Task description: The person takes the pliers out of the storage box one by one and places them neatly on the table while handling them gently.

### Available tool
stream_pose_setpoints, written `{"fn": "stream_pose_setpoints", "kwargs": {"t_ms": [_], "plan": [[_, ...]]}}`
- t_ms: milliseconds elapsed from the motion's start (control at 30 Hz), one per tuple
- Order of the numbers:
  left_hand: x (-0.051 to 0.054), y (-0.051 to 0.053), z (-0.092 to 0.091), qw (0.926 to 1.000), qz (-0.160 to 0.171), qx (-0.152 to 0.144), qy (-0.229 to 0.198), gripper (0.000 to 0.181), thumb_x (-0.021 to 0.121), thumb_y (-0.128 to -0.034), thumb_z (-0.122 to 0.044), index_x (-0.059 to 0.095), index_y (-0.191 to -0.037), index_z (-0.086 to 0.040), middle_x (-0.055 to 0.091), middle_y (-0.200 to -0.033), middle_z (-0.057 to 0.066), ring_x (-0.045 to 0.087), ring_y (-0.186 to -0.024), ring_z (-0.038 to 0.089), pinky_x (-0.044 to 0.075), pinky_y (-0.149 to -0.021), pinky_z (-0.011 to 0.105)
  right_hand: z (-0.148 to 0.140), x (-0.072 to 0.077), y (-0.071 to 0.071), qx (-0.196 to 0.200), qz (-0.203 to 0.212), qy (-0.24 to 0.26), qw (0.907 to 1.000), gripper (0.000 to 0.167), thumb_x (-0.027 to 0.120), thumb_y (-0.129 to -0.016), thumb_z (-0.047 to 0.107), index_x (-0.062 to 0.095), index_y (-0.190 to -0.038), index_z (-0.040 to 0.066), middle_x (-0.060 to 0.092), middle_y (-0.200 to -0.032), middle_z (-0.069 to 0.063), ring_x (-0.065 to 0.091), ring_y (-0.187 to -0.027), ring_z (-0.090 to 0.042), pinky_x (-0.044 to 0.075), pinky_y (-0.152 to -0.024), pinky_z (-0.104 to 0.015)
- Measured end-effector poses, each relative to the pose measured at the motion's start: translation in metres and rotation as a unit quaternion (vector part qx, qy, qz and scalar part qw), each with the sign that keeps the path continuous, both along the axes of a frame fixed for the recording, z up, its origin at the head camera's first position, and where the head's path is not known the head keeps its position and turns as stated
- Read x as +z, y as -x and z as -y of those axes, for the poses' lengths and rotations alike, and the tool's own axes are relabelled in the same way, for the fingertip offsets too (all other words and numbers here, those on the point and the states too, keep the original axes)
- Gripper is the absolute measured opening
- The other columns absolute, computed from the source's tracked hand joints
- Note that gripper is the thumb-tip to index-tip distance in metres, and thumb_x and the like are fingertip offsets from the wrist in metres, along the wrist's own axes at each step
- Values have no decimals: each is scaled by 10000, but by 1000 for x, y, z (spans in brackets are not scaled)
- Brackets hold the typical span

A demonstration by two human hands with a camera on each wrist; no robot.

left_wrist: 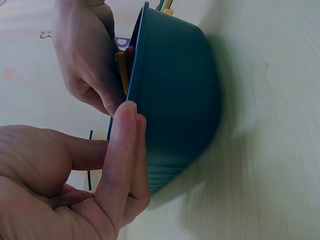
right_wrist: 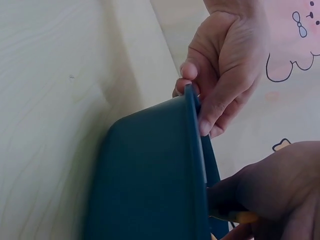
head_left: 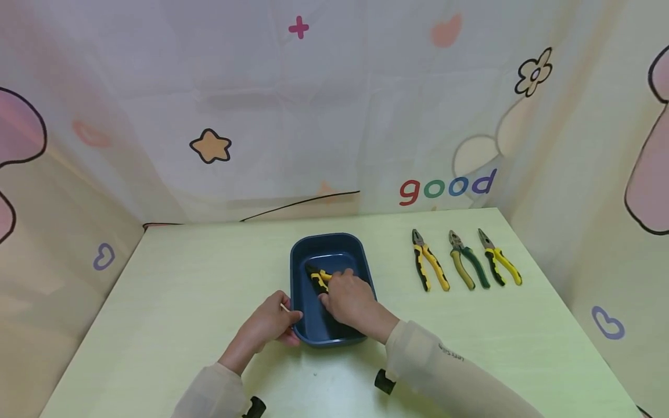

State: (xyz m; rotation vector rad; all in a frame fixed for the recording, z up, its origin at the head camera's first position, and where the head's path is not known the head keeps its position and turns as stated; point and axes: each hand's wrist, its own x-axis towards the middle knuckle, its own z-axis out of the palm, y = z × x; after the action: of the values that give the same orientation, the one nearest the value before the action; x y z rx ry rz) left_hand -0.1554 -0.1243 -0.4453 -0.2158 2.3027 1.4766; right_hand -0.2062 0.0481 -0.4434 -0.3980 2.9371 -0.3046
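A dark blue rectangular tub [head_left: 309,325] stands on the table. My left hand [head_left: 269,320] pinches its near-left rim, thumb on the inside and fingers against the outer wall [left_wrist: 175,90], as both wrist views show. Inside the tub, my right hand [head_left: 352,297] grips a pair of pliers [head_left: 316,280] by its yellow and black handles. The pliers' dark jaws point toward the tub's far left. My right fingers and palm cover much of the handles, and in the right wrist view the tub wall [right_wrist: 150,170] hides most of the tool.
To the right of the tub three pliers lie in a row, jaws pointing away: yellow-black combination pliers [head_left: 428,262], green-handled pliers [head_left: 467,262] and yellow-black long-nose pliers [head_left: 499,260]. A printed curtain [head_left: 313,116] closes off the back and sides of the pale table [head_left: 209,261].
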Motion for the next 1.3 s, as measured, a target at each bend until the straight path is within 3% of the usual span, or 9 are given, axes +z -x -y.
{"fn": "stream_pose_setpoints", "kwargs": {"t_ms": [767,1300], "plan": [[0,-2,-1,9999,-108,12,-32,156,609,-1035,-55,458,-1023,-14,649,-736,170,675,-510,188,589,-543,287,-20,24,-16,325,-250,9,9992,481,761,-950,379,679,-1096,-71,614,-955,-189,562,-702,-232,574,-619,-369],[-2,0,0,10000,-48,-11,-27,167,613,-1033,-61,452,-1026,-16,656,-718,169,677,-509,177,574,-545,256,-36,52,-15,219,-20,110,9997,522,764,-939,421,676,-1171,-38,617,-995,-174,577,-739,-228,551,-602,-322]]}}
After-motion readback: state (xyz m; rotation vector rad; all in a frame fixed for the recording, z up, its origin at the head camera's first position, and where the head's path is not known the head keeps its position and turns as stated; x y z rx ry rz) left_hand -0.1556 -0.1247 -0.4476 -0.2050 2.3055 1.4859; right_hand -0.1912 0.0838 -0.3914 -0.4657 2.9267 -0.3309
